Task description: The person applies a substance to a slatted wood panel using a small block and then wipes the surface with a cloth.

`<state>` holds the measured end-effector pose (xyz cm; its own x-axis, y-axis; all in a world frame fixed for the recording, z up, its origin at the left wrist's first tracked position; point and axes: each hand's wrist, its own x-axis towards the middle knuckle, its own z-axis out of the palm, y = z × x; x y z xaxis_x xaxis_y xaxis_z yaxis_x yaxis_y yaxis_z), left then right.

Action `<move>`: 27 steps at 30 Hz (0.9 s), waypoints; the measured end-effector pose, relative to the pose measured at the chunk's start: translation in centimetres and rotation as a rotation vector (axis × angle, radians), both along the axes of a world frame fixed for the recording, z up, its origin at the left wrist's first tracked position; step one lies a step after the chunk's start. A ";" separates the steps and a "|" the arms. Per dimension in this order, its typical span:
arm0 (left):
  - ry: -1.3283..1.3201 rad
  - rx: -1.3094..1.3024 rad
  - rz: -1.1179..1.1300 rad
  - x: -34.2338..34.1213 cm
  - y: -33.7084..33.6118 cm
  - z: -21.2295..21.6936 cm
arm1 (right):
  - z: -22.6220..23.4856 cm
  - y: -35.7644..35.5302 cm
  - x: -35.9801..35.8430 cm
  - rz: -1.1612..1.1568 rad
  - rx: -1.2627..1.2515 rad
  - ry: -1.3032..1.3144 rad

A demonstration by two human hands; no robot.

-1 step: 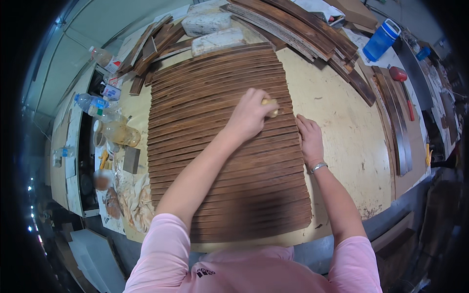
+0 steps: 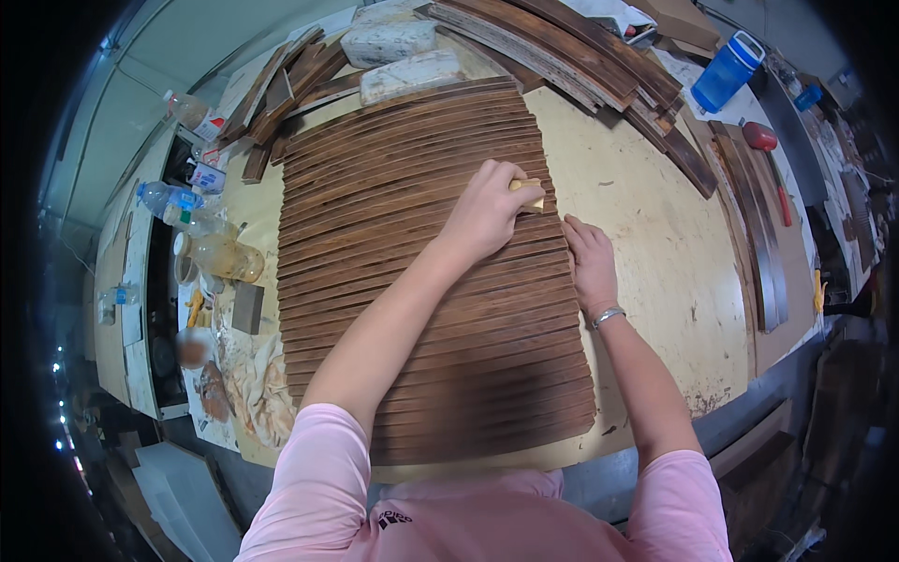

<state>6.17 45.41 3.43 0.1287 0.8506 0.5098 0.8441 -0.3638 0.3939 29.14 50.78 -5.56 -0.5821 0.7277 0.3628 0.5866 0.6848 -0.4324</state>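
Dark brown wooden slats lie side by side across a pale board, forming a broad ribbed panel. My left hand is closed round a small yellow sponge-like block and presses it on the slats near their right ends. My left forearm crosses the panel and covers part of it. At the panel's right edge rests my right hand, its fingers stretched forward against the slat ends. A metal band circles that wrist. A dark blur hides some detail on the near slats.
Left of the panel stand several plastic bottles, a grey block and a crumpled cloth. Wooden planks and two whitish blocks lie beyond it. Rightward are a blue bottle and a red mallet.
My left hand has slid the yellow block a little to the right, toward the slat ends. My right hand keeps its place at the edge. The whole view has shifted slightly.
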 end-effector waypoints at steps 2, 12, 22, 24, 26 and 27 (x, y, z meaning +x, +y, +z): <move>-0.038 0.001 -0.057 0.9 0.6 0.6 | -0.2 -0.1 0.7 -0.012 -0.001 -0.019; 0.008 0.079 -0.058 3.1 0.8 0.3 | 0.3 -0.2 0.4 -0.020 0.001 -0.054; 0.120 -0.106 0.219 -3.8 -5.0 1.7 | -0.4 0.2 0.9 -0.030 0.000 -0.046; 0.076 -0.041 0.188 -2.6 -4.2 2.1 | -0.4 0.2 0.8 -0.024 0.009 -0.045; 0.008 0.005 0.124 -0.2 -2.6 1.8 | -0.5 0.2 0.6 -0.015 0.017 -0.047; -0.021 0.017 0.085 0.8 -2.0 1.3 | -0.8 0.1 0.3 -0.006 0.016 -0.045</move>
<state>6.96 43.45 4.74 0.0459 0.8491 0.5262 0.8639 -0.2982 0.4059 29.47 50.86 -6.31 -0.5940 0.7254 0.3477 0.6091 0.6879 -0.3947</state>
